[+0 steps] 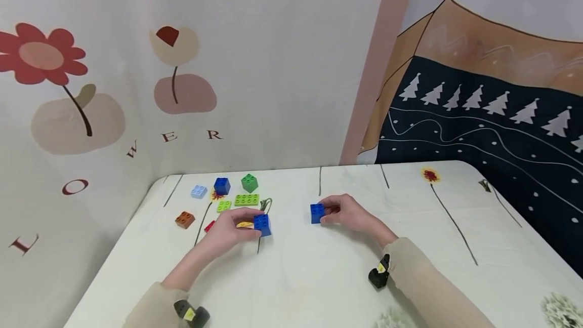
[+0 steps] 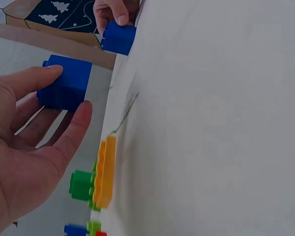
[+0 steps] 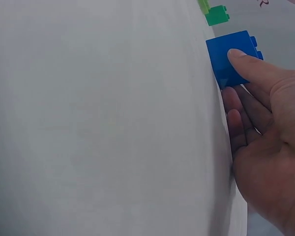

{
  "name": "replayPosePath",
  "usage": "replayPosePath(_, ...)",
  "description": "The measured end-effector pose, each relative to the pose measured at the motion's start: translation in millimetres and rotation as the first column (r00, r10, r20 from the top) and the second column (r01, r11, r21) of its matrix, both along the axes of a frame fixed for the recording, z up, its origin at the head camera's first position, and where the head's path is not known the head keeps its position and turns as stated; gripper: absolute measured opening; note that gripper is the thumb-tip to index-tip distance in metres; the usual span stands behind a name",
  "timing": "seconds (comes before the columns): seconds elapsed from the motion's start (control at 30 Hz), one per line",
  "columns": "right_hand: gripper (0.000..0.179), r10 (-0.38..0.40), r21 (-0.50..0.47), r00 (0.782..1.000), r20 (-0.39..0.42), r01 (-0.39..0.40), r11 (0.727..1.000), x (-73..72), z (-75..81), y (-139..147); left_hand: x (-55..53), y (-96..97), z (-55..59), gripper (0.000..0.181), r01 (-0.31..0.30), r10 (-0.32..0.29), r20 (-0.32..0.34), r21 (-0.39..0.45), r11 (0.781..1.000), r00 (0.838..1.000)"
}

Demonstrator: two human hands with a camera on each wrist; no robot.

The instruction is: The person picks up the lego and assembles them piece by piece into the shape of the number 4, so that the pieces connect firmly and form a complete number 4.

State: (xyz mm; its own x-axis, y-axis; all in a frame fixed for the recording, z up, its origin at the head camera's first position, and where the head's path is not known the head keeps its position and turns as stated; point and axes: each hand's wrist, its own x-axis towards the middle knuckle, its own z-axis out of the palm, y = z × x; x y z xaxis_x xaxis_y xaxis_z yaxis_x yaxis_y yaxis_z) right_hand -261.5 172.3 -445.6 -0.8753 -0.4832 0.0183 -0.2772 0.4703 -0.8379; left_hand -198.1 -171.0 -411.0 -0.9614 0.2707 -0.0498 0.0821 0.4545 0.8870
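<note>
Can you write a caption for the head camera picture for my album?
Two hands each hold a blue block at a table, more colourful blocks lying nearby.

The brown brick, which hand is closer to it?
Left. The left hand is a little to the right of the brown brick, pinching a blue brick. The right hand is much farther right, holding another blue brick.

letters "L O W E R" | red print | white backdrop
</note>
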Motion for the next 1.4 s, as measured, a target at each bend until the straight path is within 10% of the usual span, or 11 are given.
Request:
replayPosePath(0.73, 0.041, -0.039, 0.027, 0.999, -0.002, 0.039, 0.999, 1.3, -0.8, -1.7, -39.6, 83.2, -2.6, 0.041, 0.069, -0.062, -0.067, 0.104, 0.992, 0.996)
replayPosePath(1.4, 0.036, -0.037, 0.001, 0.999, 0.0, 0.037, 0.999, 0.7, -1.2, -7.1, -50.9, 107.9, -6.1, 0.04, 0.12, -0.117, -0.037, 0.127, 0.985, 0.993)
